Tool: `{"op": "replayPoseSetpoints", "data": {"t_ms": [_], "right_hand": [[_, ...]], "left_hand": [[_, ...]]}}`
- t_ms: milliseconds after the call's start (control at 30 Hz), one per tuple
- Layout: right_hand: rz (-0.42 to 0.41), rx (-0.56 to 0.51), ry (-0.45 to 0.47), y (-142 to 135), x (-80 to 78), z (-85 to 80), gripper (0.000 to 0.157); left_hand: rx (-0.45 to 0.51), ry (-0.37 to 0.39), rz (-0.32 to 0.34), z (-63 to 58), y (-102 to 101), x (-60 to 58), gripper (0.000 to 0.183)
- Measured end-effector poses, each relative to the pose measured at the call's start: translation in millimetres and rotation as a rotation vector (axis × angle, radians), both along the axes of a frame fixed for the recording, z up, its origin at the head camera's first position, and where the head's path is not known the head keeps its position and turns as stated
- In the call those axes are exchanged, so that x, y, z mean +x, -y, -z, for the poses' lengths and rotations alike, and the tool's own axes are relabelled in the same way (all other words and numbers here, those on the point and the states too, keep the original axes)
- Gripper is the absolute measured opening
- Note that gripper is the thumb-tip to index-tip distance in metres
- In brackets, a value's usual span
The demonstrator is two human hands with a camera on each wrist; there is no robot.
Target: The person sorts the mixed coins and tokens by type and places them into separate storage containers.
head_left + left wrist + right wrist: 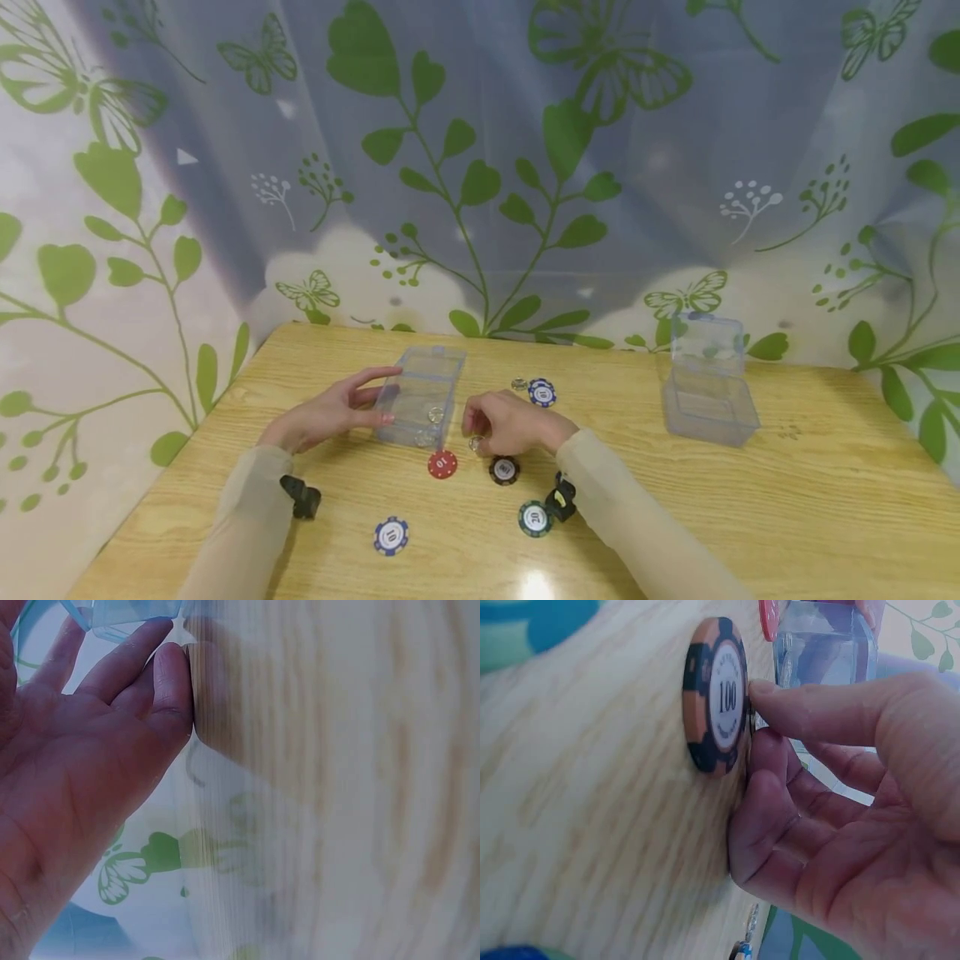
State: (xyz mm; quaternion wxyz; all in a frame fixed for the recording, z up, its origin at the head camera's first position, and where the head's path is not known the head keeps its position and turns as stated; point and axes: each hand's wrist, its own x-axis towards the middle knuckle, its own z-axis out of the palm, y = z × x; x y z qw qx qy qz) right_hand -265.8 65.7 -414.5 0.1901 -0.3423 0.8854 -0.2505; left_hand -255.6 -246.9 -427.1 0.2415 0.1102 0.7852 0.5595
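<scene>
A clear plastic box [415, 398] lies with its lid laid back, and two shiny coins [435, 415] show at its near end. My left hand [326, 414] touches the box's left side, thumb and fingers spread and fairly straight. To the right of that box, my right hand [513, 422] pinches a small shiny coin [476, 443] at the tabletop between thumb and fingertips. Beside the right thumb lies a black-and-orange poker chip [726, 697] marked 100. The red chip [442, 464] rests by the box's near end.
Behind the right hand are a blue chip [542, 392] and another coin [519, 384]. A green chip [535, 518] lies near the right wrist, a second blue chip [392, 536] at the front. Another clear box [711, 407], lid raised, stands at right. A patterned curtain [480, 167] hangs behind the table.
</scene>
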Motion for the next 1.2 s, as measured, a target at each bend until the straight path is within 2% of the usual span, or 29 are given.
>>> {"op": "replayPoseSetpoints", "data": {"t_ms": [167, 467, 667, 800, 967, 1200], "right_hand": [[-0.014, 0.006, -0.009, 3, 3.0, -3.2, 0.028], [-0.050, 0.119, -0.034, 10, 6.4, -8.9, 0.040], [-0.038, 0.040, 0.051, 4, 1.2, -4.0, 0.023], [-0.046, -0.013, 0.053, -2, -1.9, -1.9, 0.012], [-0.059, -0.066, 0.066, -7, -4.3, -0.5, 0.005], [-0.059, -0.145, 0.112, -15, -7.7, 1.5, 0.007]], "left_hand": [[-0.004, 0.001, -0.004, 0.4, 1, -0.8, 0.085], [-0.001, -0.006, 0.005, 1.0, 1, -1.7, 0.084], [0.004, 0.000, 0.009, 2.5, 2, -2.1, 0.085], [0.000, -0.004, 0.007, 3.0, 3, -2.1, 0.085], [0.000, -0.009, 0.012, 2.9, 3, -1.3, 0.085], [-0.003, -0.007, 0.007, 1.9, 2, -1.1, 0.085]]}}
